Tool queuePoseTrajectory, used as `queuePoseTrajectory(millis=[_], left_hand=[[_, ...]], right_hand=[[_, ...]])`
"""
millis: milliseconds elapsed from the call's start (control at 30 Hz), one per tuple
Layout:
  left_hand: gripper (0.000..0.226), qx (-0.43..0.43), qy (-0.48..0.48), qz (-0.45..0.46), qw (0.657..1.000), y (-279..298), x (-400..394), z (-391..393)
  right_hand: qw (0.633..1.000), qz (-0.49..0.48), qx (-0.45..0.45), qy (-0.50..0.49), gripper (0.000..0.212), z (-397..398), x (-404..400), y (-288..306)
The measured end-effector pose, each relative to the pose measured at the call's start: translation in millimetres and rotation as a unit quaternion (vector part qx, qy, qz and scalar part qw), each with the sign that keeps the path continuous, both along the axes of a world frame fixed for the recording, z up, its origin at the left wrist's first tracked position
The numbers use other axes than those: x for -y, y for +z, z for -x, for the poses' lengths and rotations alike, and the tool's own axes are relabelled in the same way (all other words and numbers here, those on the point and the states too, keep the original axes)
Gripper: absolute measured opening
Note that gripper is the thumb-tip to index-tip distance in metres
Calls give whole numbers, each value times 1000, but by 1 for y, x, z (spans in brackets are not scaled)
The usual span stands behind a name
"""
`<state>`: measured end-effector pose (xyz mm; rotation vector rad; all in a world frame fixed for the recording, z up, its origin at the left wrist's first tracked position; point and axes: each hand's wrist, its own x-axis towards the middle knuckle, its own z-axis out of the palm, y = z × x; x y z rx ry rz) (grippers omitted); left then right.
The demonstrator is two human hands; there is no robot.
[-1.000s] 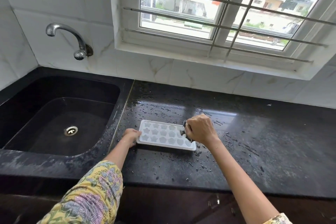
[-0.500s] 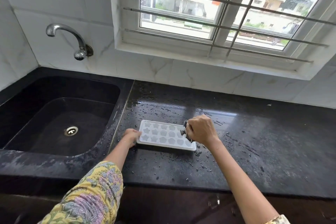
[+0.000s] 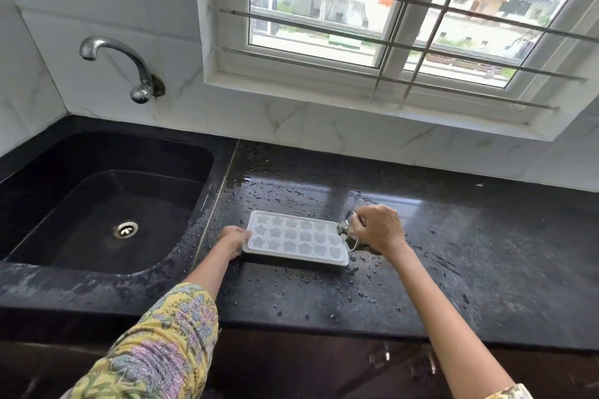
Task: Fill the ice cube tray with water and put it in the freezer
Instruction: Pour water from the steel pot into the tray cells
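While the tray [image 3: 295, 237] lies flat on the wet counter [image 3: 453, 253], just right of the sink [image 3: 107, 201], the filling looks to me nearly done: its star and heart cells have a pale, glassy look, as if they hold water, though I cannot tell how full each one is. The right hand [image 3: 377, 230] has its fingers curled round a small steel cup [image 3: 347, 230], tipped on its side at the tray's right end over the last cells; whether any water is left in it I cannot see. The left hand [image 3: 234, 238] grips the tray's left edge, fingers closed on the rim. The sink is bare of dishes and the tap [image 3: 123, 66] shows no stream. Carrying the tray to the freezer remains undone, and no freezer is in sight.
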<state>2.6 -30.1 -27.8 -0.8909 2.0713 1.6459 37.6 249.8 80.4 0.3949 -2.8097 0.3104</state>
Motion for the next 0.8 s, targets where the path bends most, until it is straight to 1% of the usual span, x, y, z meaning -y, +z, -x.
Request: queuePoseTrajectory(millis=[167, 267, 300, 333, 400, 467, 567, 667, 733, 800], left_hand=[[28, -2, 2, -3, 1000, 0, -1, -1], [12, -2, 7, -1, 1000, -1, -1, 0], [9, -4, 9, -2, 1000, -2, -2, 1], [12, -8, 10, -3, 1000, -4, -1, 2], [15, -15, 15, 2, 1000, -5, -1, 2], [6, -19, 20, 8, 1000, -8, -1, 3], [20, -29, 31, 9, 999, -12, 0, 5], [26, -32, 38, 14, 999, -14, 1, 6], [26, -33, 36, 16, 999, -14, 1, 5], [21, -29, 31, 18, 999, -12, 1, 4]], right_hand=[[996, -90, -10, 22, 32, 3, 5, -4], [991, -126, -11, 32, 35, 3, 11, -4], [990, -136, -11, 36, 34, 3, 12, -4], [989, -144, -7, 39, 33, 3, 13, -5], [987, -153, -8, 40, 32, 3, 16, -4], [986, -161, -17, 46, 30, 3, 18, -2], [984, -167, -26, 60, 33, 2, 20, 2], [982, -172, -30, 66, 34, 3, 20, 4], [983, -168, -35, 71, 33, 3, 21, 4], [983, -164, -34, 77, 31, 3, 23, 5]])
